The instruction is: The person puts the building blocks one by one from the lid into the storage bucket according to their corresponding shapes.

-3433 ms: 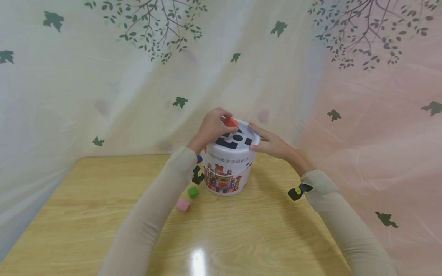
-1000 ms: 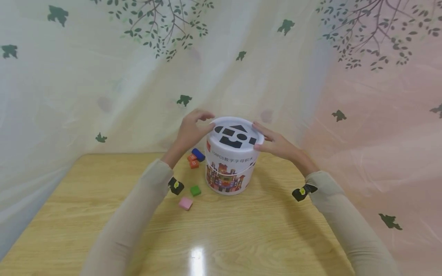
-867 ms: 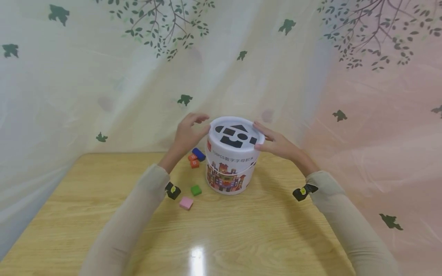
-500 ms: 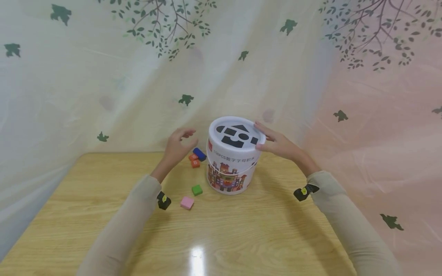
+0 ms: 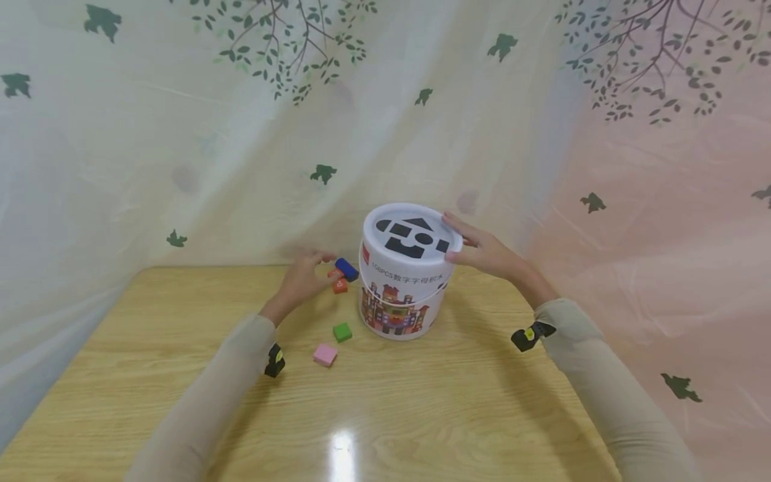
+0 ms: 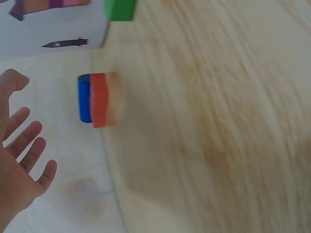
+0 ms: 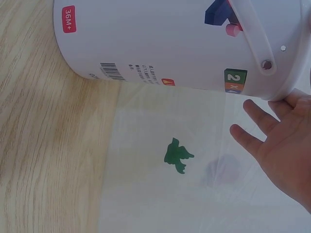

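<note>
A white bucket (image 5: 400, 301) stands upright on the table, its lid (image 5: 391, 253) cut with several shaped holes. My right hand (image 5: 490, 254) rests on the right side of the lid's rim, thumb in front and fingers behind; in the right wrist view some fingers extend free of the bucket. Left of the bucket, my left hand (image 5: 301, 281) hovers with spread, slightly bent fingers, holding nothing. Close to its fingertips lie a blue cylinder block (image 5: 346, 269) and orange number blocks (image 5: 340, 286), partly hidden by the thumb. The left wrist view shows a gap between hand and blue block (image 6: 84, 98).
A green block (image 5: 342, 332) and a pink block (image 5: 325, 355) lie on the wooden table (image 5: 385, 415) at the bucket's front left. A leaf-printed curtain (image 5: 253, 167) hangs behind the table. The bucket's wire handle (image 5: 400, 305) hangs down its front.
Earlier my left hand held a red-orange block over the lid; that block is out of sight now. The hand has moved left and down towards the blue and orange blocks. My right hand stays put.
</note>
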The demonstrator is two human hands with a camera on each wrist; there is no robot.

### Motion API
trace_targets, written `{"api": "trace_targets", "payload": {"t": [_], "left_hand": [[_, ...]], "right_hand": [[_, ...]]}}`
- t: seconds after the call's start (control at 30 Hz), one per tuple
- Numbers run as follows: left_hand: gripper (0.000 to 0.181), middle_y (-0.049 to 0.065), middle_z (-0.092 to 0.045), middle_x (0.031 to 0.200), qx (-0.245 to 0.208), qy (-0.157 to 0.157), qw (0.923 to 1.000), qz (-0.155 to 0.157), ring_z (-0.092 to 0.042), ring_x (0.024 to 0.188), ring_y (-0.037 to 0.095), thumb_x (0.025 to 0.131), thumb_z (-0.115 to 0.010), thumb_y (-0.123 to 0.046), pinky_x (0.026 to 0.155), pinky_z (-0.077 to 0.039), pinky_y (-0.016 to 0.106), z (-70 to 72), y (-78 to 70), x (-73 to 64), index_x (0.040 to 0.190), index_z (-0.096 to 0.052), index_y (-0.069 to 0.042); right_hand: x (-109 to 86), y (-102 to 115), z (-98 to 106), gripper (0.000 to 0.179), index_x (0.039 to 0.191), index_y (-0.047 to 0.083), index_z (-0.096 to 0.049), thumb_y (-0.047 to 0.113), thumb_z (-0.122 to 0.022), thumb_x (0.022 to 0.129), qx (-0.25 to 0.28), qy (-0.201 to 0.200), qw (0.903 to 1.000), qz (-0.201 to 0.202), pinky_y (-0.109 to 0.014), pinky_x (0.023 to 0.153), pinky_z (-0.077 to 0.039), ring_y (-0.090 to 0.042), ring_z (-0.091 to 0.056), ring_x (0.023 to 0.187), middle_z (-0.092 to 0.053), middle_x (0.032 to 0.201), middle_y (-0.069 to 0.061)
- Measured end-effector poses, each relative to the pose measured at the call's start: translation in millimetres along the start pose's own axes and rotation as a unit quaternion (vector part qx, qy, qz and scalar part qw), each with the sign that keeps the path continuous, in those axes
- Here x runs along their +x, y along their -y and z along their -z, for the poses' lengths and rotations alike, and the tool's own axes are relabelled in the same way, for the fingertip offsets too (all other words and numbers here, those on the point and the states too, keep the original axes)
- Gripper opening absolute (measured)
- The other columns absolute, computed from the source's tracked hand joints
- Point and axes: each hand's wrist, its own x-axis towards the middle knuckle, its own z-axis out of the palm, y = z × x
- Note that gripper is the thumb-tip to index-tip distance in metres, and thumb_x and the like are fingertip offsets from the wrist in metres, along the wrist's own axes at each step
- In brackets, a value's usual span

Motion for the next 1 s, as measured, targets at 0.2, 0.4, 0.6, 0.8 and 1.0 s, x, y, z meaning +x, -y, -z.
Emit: {"api": "trace_targets", "payload": {"t": [0.2, 0.4, 0.6, 0.8, 1.0], "left_hand": [[0.050, 0.021, -0.061, 0.131, 0.063, 0.037, 0.9973, -0.003, -0.052, 0.126, 0.040, 0.085, -0.083, -0.026, 0.113, -0.039, 0.058, -5.6, 8.3, 0.6, 0.126, -0.067, -0.001], [0.049, 0.022, -0.064, 0.128, 0.119, 0.053, 0.9908, -0.037, -0.056, 0.124, 0.041, 0.083, -0.083, -0.027, 0.121, -0.027, 0.060, -11.0, 14.6, 2.5, 0.122, -0.068, -0.001], [0.047, 0.019, -0.063, 0.126, 0.139, 0.074, 0.9869, -0.036, -0.055, 0.122, 0.040, 0.083, -0.083, -0.027, 0.112, -0.037, 0.061, -13.8, 15.7, 2.9, 0.121, -0.069, -0.003], [0.048, 0.018, -0.062, 0.127, 0.146, 0.098, 0.9844, -0.009, -0.052, 0.120, 0.038, 0.085, -0.081, -0.028, 0.106, -0.041, 0.061, -15.8, 17.2, 4.4, 0.125, -0.068, -0.005], [0.049, 0.018, -0.061, 0.127, 0.154, 0.110, 0.9820, 0.001, -0.052, 0.118, 0.037, 0.085, -0.080, -0.028, 0.106, -0.041, 0.061, -18.0, 18.4, 5.1, 0.125, -0.067, -0.004]], "right_hand": [[-1.2, 0.0, 0.0, 0.084, 0.163, 0.031, -0.020, 0.038, -0.069, 0.095, -0.002, 0.001, 1.0000, 0.000, -0.067, 0.118, -0.028, -0.039, -0.021, 0.156, -0.006, 0.173, 0.006], [-2.2, 0.8, -0.2, 0.084, 0.163, 0.032, -0.020, 0.038, -0.069, 0.094, -0.003, 0.000, 1.0000, -0.003, -0.067, 0.118, -0.028, -0.038, -0.021, 0.156, -0.006, 0.173, 0.007], [-1.6, 0.1, -0.6, 0.083, 0.163, 0.031, -0.021, 0.034, -0.069, 0.095, -0.002, -0.004, 1.0000, -0.008, -0.066, 0.118, -0.029, -0.038, -0.023, 0.156, -0.007, 0.173, 0.006], [-0.7, 0.6, -2.1, 0.083, 0.163, 0.027, -0.020, 0.031, -0.068, 0.096, -0.007, -0.009, 0.9997, -0.021, -0.068, 0.118, -0.027, -0.040, -0.023, 0.155, -0.006, 0.173, 0.003], [-0.8, 1.1, -2.9, 0.083, 0.164, 0.027, -0.020, 0.033, -0.067, 0.096, -0.012, -0.008, 0.9996, -0.025, -0.068, 0.118, -0.028, -0.040, -0.023, 0.155, -0.006, 0.173, 0.004]]}}
